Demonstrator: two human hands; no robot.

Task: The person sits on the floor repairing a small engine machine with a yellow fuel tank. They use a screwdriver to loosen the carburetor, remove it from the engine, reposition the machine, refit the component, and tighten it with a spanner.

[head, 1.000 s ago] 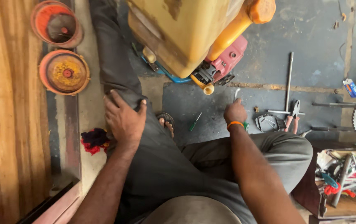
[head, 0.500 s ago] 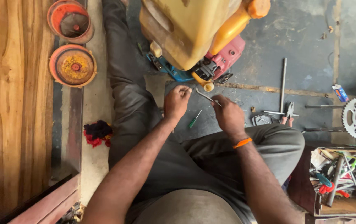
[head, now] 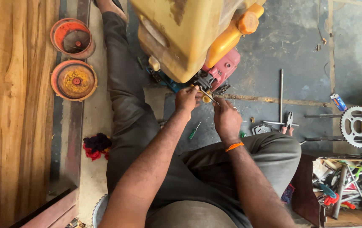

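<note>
A yellow machine [head: 181, 38] with an orange cap and a pink engine part [head: 223, 69] stands on the floor in front of me. My left hand [head: 187, 99] and my right hand [head: 226, 120] meet just below the engine, both pinching a thin metal tool [head: 208, 96] whose tip points at a small yellow fitting. My right wrist wears an orange band. My legs in grey trousers lie around the machine.
Two round orange-rimmed parts [head: 73, 80] lie at the left by a wooden board. A green screwdriver [head: 194, 131], a dark and red rag [head: 96, 145], pliers [head: 288, 122], metal rods, a sprocket [head: 358, 126] and a box of tools [head: 345, 181] lie around.
My left hand has left my knee and my right hand has left the floor by the tools; both have come together at the engine with the thin tool. The view has tilted toward the machine.
</note>
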